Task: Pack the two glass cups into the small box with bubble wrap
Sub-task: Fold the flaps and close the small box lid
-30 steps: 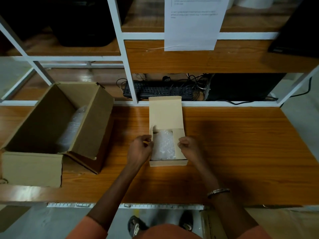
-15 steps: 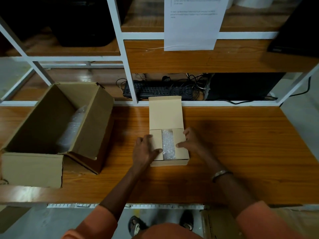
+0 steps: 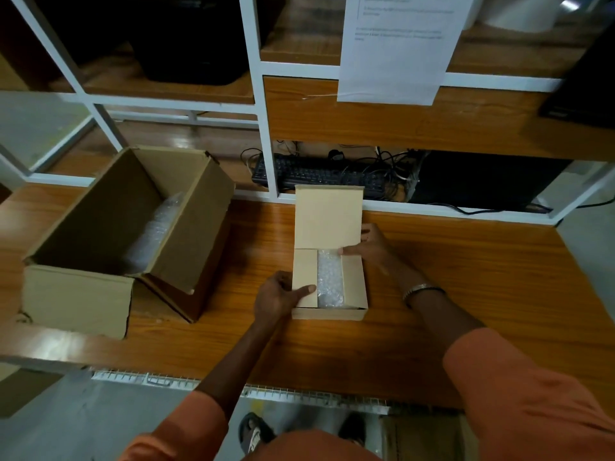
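wooden desk (image 3: 466,277), white-framed shelving (image 3: 266,128)

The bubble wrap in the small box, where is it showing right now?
In the head view, the bubble wrap shows as a strip between the small box's two folded side flaps, table centre, with the left hand and right hand flanking it.

The scene is dimly lit; pale glare is seen on the wooden tabletop (image 3: 50,347) near its left front edge; soft shadows are cast beside the large cardboard box (image 3: 109,234); shelf uprights are bowed by wide-angle distortion; printed sheet (image 3: 399,44) text is blurred.
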`<state>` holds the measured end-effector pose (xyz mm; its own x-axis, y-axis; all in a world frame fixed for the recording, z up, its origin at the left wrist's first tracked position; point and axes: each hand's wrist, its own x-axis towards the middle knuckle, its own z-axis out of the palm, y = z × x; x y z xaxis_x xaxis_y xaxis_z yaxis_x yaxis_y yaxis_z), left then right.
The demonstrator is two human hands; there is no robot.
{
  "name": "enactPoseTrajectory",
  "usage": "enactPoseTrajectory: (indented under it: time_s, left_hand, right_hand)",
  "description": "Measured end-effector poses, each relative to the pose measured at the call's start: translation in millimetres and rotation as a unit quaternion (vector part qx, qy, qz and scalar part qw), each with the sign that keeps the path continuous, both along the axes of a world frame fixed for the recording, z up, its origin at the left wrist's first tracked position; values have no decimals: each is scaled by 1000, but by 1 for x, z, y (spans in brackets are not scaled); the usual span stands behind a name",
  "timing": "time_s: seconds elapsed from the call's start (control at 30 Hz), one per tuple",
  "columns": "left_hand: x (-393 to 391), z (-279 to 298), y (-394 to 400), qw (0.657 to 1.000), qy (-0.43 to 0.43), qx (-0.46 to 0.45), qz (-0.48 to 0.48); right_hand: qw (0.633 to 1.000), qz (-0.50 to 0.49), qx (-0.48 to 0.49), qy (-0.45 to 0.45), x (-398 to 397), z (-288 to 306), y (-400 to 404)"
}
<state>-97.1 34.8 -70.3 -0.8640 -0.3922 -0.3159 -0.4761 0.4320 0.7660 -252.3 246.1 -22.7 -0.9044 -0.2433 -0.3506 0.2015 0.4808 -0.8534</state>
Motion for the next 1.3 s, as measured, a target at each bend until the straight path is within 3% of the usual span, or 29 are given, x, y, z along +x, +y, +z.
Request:
enactPoseTrajectory:
  time_s: [0.13, 0.23, 0.53, 0.67, 0.77, 1.0, 1.07, 1.17, 1.3]
  left_hand:
    - [3, -3, 3, 999, -3, 12, 34]
    - [3, -7, 4, 997, 1, 42, 58]
    - [10, -15, 5, 996, 16, 67, 61]
    - [8, -12, 2, 990, 18, 119, 73]
    - [7, -14, -1, 989, 14, 121, 81]
    - [6, 20, -3, 965, -10, 225, 133]
    - [16, 37, -2, 963, 16, 251, 98]
    - [30, 47, -3, 968, 84, 227, -61]
    - [27, 29, -4, 975, 73, 27, -206]
  right_hand:
    - [992, -51, -115, 7, 28, -2, 3]
    - [987, -25, -158, -11, 56, -17, 18]
    - [995, -6, -96, -30, 80, -34, 41]
    - [997, 34, -70, 21, 72, -36, 48]
    - [988, 126, 26, 89, 73, -48, 57]
    - [988, 136, 13, 74, 65, -57, 62]
    - [989, 136, 13, 61, 65, -56, 63]
    - [983, 155, 65, 79, 62, -61, 61]
    - [976, 161, 119, 82, 55, -58, 46]
